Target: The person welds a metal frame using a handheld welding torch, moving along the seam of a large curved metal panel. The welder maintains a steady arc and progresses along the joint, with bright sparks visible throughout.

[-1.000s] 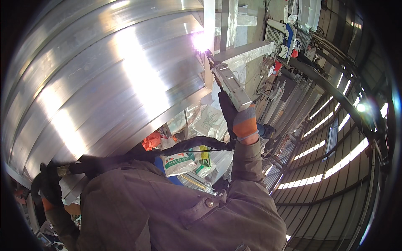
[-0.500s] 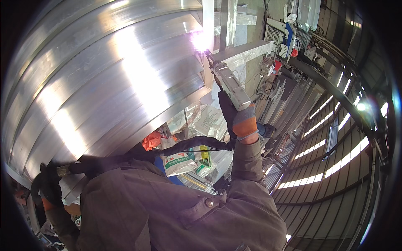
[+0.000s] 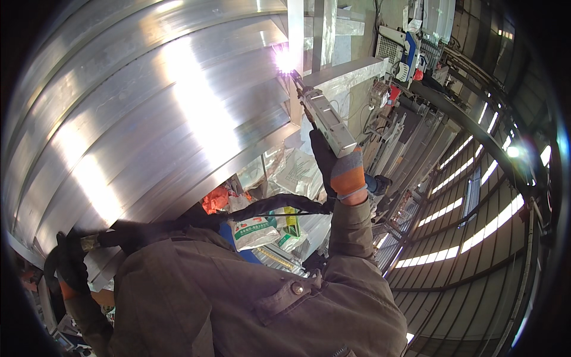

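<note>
My right hand (image 3: 326, 163), in a dark glove with a grey and orange cuff, is closed around the grip of a boxy grey welding torch (image 3: 331, 124). Its thin nozzle points up and left at the joint between a ribbed metal panel (image 3: 148, 113) and an upright square metal tube (image 3: 295, 30). A bright violet-white arc (image 3: 285, 61) burns there and hides the seam. A black sheathed hose (image 3: 273, 204) runs from near my right hand leftward across my front. At the lower left, my left hand (image 3: 70, 262), dark-gloved, is by the panel's near edge; its fingers are too dark to read.
A metal crossbar (image 3: 348, 72) extends right from the upright tube. Printed sacks (image 3: 254, 232) and orange-red material (image 3: 215, 199) lie below the panel edge. A blue and white machine (image 3: 407, 55) stands at upper right, with long metal lengths (image 3: 404, 140) stacked nearer.
The arc's glare has changed shape slightly. Both hands, the welding torch and the panel appear to hold their places.
</note>
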{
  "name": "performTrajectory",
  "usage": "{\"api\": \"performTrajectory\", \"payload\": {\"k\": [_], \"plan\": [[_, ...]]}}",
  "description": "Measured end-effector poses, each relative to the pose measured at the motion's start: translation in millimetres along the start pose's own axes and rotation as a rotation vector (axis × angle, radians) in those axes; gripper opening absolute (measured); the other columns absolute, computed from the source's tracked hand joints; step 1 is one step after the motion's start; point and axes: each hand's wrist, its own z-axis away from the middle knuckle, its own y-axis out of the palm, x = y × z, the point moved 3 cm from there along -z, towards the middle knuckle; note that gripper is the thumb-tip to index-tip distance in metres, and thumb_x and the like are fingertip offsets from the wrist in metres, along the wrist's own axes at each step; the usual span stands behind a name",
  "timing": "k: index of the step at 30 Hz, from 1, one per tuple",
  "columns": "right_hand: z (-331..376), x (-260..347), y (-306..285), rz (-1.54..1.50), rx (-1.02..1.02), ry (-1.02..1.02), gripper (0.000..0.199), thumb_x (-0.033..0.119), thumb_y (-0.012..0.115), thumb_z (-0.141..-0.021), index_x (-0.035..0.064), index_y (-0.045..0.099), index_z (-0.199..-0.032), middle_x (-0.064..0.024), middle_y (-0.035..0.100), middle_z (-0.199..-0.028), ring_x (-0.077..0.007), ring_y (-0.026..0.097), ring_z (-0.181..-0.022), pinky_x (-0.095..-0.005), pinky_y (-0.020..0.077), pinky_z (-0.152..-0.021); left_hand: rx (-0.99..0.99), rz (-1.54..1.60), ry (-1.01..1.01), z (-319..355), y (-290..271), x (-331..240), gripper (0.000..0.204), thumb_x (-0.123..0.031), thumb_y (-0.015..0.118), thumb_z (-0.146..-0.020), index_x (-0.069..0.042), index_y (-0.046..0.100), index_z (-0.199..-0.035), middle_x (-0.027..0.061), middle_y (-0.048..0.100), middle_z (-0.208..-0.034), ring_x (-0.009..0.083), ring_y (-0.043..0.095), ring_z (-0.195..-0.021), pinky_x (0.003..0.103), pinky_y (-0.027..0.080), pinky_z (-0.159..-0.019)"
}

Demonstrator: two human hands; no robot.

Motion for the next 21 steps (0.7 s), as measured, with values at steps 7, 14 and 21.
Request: {"api": "performTrajectory", "payload": {"k": [7,14,21], "plan": [[1,-26,3,-0.209,0.167,0.223,0.042,0.019,0.060,-0.116,-0.0096,0.059,-0.147,-0.0299,0.068,-0.137,-0.0385,0.073,-0.127,-0.0428,0.0612,-0.107,0.004,0.000,0.001,-2,0,0,0.056,-0.058,0.049,-0.122,-0.011,0.078,-0.122,0.0034,0.073,-0.097,0.0137,0.067,-0.080,0.028,0.053,-0.069],[2,-20,6,-0.097,-0.039,0.010,0.027,0.023,0.086,-0.105,0.0013,0.079,-0.119,-0.0196,0.085,-0.100,-0.0351,0.086,-0.092,-0.0429,0.0657,-0.076,0.004,0.000,0.003,-2,-1,2,0.056,-0.058,0.049,-0.122,-0.010,0.078,-0.124,0.0039,0.075,-0.099,0.0140,0.069,-0.081,0.028,0.055,-0.070],[4,-3,-1,-0.063,-0.018,0.046,0.031,0.027,0.086,-0.104,0.0016,0.078,-0.119,-0.0199,0.085,-0.099,-0.0363,0.086,-0.092,-0.0439,0.0657,-0.076,0.003,-0.006,0.013,-1,-3,4,0.056,-0.058,0.049,-0.123,-0.010,0.079,-0.125,0.0044,0.076,-0.100,0.0144,0.070,-0.082,0.028,0.056,-0.070]]}}
